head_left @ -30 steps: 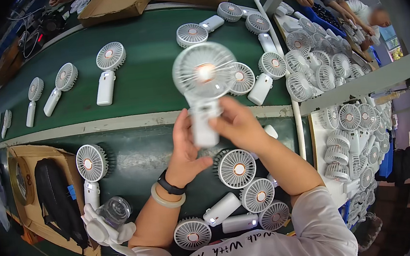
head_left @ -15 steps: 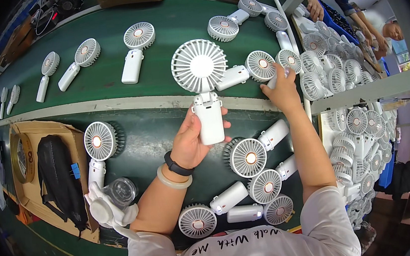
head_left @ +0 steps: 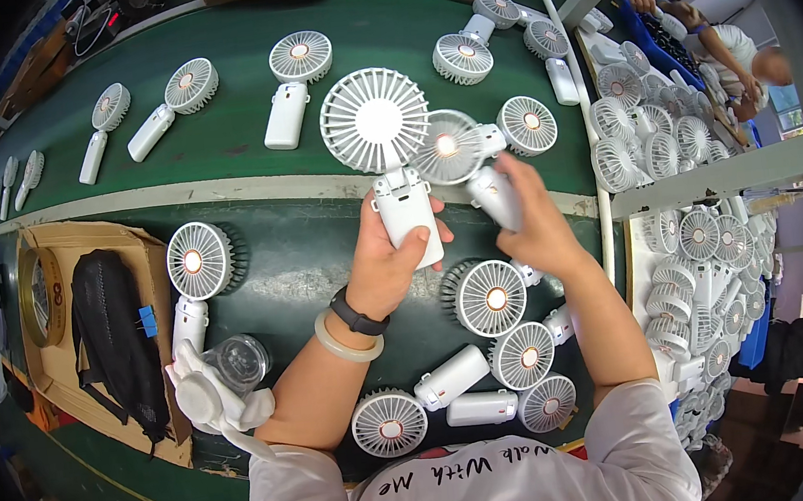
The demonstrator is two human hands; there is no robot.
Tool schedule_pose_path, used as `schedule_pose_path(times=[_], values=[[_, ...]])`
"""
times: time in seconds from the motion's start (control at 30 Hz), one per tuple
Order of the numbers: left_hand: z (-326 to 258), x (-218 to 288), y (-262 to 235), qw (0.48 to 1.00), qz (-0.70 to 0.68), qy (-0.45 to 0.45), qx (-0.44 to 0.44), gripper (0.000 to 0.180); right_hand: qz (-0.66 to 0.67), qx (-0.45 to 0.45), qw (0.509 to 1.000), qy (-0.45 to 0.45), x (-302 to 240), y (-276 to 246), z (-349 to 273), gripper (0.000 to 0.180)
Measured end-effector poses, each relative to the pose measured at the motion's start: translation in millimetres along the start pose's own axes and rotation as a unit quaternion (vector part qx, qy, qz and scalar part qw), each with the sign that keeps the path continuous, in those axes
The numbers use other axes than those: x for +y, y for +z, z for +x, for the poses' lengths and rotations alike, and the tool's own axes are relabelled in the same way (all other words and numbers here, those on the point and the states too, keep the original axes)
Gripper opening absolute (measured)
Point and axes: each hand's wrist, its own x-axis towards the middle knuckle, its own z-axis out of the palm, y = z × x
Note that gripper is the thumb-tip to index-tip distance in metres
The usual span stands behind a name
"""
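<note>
My left hand (head_left: 376,271) is closed around the handle of a white handheld fan (head_left: 407,213), held upright with its round grille up. Beside it, my right hand (head_left: 537,221) grips a second white handheld fan (head_left: 496,197) by its handle; motion blurs it. This second fan's head overlaps another fan's body on the belt behind it, next to the first fan's grille. Several more white fans (head_left: 495,297) lie on the green surface between my forearms and by my right forearm. Another fan (head_left: 199,262) lies left of my left hand.
Further fans (head_left: 300,58) lie along the green belt (head_left: 239,101) beyond a pale rail. A cardboard tray (head_left: 155,276) with a black pouch (head_left: 106,311) is at left, near a clear round jar (head_left: 240,363). Heaped fans (head_left: 699,239) fill the right side, by a metal frame (head_left: 745,170); other people work there.
My right hand has drawn back from the belt toward my left hand, bringing a fan with it. The fans on the far belt have shifted right. My left hand still holds its fan.
</note>
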Motion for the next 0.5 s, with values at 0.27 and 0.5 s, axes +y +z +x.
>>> schedule_pose_path(times=[0.27, 0.5], values=[[0.2, 5.1, -7.6, 0.994, -0.104, -0.032, -0.01, 0.049, -0.074, -0.161, 0.975, -0.13, -16.5, 5.5, 30.2, 0.064], [-4.7, -0.3, -13.3, 0.998, -0.057, 0.017, 0.015, 0.048, 0.028, -0.18, 0.979, -0.087, -17.5, 17.8, 23.5, 0.059]])
